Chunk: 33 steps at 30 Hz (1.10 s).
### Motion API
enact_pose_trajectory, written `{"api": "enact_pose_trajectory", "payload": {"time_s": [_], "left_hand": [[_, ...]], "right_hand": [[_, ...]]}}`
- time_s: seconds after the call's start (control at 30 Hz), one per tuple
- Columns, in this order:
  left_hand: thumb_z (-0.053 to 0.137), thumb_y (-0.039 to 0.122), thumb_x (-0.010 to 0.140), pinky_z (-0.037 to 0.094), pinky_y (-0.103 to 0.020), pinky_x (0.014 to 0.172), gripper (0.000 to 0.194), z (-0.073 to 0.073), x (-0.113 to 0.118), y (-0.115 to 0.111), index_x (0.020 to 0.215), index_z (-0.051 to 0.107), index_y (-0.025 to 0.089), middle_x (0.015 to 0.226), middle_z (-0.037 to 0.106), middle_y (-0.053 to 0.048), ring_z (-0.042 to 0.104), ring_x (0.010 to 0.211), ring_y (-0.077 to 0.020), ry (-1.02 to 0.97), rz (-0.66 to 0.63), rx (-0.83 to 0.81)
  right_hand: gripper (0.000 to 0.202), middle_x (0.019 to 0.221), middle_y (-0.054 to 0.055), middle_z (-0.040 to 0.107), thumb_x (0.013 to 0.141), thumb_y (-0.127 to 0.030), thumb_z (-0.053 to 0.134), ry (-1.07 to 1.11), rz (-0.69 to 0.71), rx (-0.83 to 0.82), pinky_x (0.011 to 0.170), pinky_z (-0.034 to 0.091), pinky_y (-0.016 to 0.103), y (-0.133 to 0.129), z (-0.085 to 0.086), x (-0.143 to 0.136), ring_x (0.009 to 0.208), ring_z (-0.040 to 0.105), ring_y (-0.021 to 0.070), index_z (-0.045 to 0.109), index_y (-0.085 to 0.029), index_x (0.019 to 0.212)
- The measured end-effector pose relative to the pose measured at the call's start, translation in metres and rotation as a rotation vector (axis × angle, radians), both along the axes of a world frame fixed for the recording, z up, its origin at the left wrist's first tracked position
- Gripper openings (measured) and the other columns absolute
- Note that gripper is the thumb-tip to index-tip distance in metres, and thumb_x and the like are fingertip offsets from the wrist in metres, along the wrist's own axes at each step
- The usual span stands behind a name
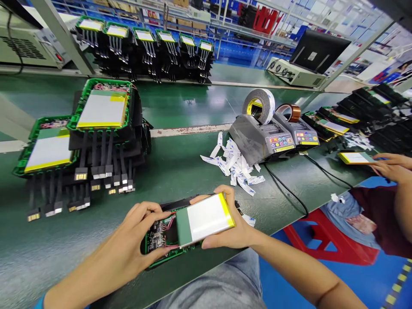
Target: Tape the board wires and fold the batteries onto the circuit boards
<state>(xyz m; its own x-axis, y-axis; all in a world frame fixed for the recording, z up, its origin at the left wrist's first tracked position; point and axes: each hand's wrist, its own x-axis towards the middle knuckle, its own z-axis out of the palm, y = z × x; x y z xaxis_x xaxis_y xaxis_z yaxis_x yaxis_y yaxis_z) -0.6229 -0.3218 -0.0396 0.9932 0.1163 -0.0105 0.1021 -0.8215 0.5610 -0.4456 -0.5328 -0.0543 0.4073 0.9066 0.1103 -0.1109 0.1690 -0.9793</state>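
Note:
In front of me a green-rimmed black case (167, 257) lies on the bench, with a circuit board (156, 236) and thin red wires at its left end. My left hand (137, 236) spans that end, thumb and fingers on opposite sides of the case beside the wires. Gripped by its long edges in my right hand (231, 227) is a flat white battery pack (206, 216) with a green strip and yellow tape. The pack is tilted above the case, its green end toward the board. Part of the case is hidden beneath it.
Stacked cases with batteries and dangling cables (103, 107) stand at left, more along the back shelf (167, 47). Tape dispensers (267, 137) sit beyond a heap of white backing strips (236, 161). At right, a co-worker's hands (394, 165) hold another battery pack (355, 158).

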Motion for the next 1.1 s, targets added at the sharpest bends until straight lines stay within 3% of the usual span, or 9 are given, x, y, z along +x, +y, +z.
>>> {"api": "enact_pose_trajectory", "payload": {"time_s": [0.23,0.4,0.6,0.8,0.97,1.1], "left_hand": [[0.066,0.049,0.087,0.055,-0.036,0.092,0.052,0.0,0.0,-0.003,0.132,0.047,0.03,0.129,0.049,-0.007,0.057,0.115,-0.0238,0.024,0.002,0.01],[0.062,0.045,0.089,0.055,-0.031,0.091,0.048,0.0,0.003,-0.009,0.13,0.042,0.027,0.128,0.045,-0.007,0.055,0.115,-0.021,0.039,-0.002,0.069],[0.062,0.033,0.081,0.052,-0.031,0.092,0.045,-0.01,0.006,-0.011,0.121,0.044,0.024,0.121,0.044,-0.006,0.053,0.112,-0.0211,-0.091,0.008,0.053],[0.064,0.027,0.07,0.054,-0.035,0.083,0.044,-0.019,0.005,-0.015,0.109,0.046,0.024,0.123,0.04,-0.008,0.05,0.109,-0.0246,-0.073,0.074,0.083],[0.063,0.031,0.069,0.053,-0.047,0.08,0.035,-0.023,0.006,-0.02,0.099,0.048,0.024,0.122,0.042,-0.01,0.048,0.103,-0.0294,-0.057,0.158,0.21],[0.059,0.038,0.078,0.053,-0.052,0.089,0.028,-0.025,0.003,-0.019,0.101,0.048,0.026,0.133,0.041,-0.009,0.052,0.115,-0.0309,-0.022,0.125,0.165]], "right_hand": [[0.08,0.132,0.015,0.06,0.065,-0.032,0.091,0.005,-0.001,0.036,0.09,0.052,0.039,0.0,0.0,0.0,0.112,0.065,0.0218,0.026,-0.03,0.112],[0.08,0.132,0.014,0.06,0.065,-0.032,0.092,0.031,-0.002,0.021,0.088,0.053,0.038,0.001,0.001,0.0,0.111,0.065,0.022,0.026,-0.031,0.11],[0.077,0.133,0.014,0.059,0.067,-0.031,0.091,0.048,0.027,0.05,0.088,0.052,0.036,0.002,0.003,0.002,0.113,0.064,0.0211,0.026,-0.03,0.108],[0.082,0.131,0.012,0.06,0.063,-0.033,0.095,0.022,0.047,0.031,0.092,0.05,0.038,0.003,0.002,0.0,0.115,0.063,0.021,0.026,-0.03,0.108],[0.083,0.139,0.014,0.054,0.066,-0.039,0.093,-0.172,0.13,-0.062,0.098,0.048,0.039,0.001,0.012,0.008,0.123,0.059,0.0225,0.027,-0.029,0.116],[0.085,0.137,0.014,0.047,0.068,-0.035,0.091,-0.585,0.118,-0.206,0.105,0.045,0.041,-0.009,0.035,0.02,0.127,0.051,0.0249,0.033,-0.025,0.13]]}}
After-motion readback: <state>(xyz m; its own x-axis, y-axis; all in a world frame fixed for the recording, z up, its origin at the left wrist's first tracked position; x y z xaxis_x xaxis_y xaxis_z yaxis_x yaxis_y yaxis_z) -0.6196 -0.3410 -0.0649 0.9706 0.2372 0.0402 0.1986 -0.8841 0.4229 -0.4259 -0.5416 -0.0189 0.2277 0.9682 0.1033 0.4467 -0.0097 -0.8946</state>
